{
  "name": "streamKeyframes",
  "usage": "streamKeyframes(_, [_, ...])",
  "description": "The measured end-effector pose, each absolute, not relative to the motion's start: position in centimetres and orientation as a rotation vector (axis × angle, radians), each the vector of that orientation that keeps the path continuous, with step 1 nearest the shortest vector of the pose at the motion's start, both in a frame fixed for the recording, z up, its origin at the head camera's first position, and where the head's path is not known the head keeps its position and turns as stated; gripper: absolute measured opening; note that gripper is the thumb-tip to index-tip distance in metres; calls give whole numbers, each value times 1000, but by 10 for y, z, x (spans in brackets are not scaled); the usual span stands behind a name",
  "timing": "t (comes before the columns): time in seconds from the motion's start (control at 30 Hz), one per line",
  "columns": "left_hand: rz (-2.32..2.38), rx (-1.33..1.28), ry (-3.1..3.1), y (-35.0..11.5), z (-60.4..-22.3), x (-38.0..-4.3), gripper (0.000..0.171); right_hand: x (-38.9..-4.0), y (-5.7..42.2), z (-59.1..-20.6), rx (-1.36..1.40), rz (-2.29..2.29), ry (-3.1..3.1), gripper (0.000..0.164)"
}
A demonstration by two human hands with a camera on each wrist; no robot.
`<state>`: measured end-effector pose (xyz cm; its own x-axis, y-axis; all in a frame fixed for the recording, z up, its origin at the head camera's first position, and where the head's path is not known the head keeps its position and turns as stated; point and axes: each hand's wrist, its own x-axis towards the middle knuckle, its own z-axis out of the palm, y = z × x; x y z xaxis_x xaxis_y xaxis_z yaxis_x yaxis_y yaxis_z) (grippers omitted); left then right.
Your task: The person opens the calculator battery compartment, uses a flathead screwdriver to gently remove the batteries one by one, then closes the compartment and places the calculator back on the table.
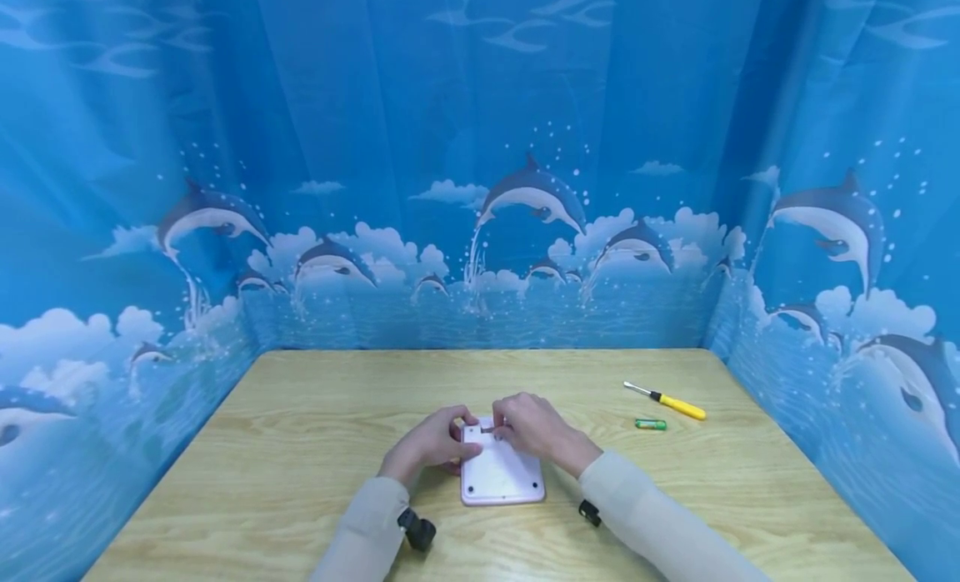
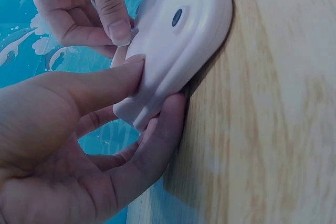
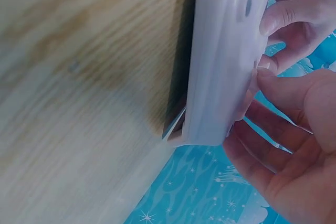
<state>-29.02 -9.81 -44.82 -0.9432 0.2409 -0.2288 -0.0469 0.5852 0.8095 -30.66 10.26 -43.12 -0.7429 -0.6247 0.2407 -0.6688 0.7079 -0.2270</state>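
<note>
A pale pink-white calculator (image 1: 502, 474) lies back side up on the table, dark round feet showing near its corners. My left hand (image 1: 438, 442) grips its left edge, thumb on the back and fingers under the rim, as the left wrist view shows. Near the far end is a small dark battery slot (image 1: 487, 430). Over that end, my right hand (image 1: 536, 432) has thumb and fingers bent together, pinching a small pale piece (image 2: 119, 56) by the slot. I cannot tell whether this piece is the battery cover.
On the wooden table (image 1: 337, 398), a screwdriver (image 1: 678, 405) with a yellow handle lies at the back right. A green battery (image 1: 650, 424) rests just in front of it. Blue dolphin-print curtains (image 1: 420, 148) stand around the table's back and sides.
</note>
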Motion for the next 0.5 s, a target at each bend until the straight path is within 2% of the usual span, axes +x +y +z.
streamKeyframes(0.5, [1294, 160, 2503, -98, -449, -290, 27, -306, 102, -428, 1109, 431, -2745, 6])
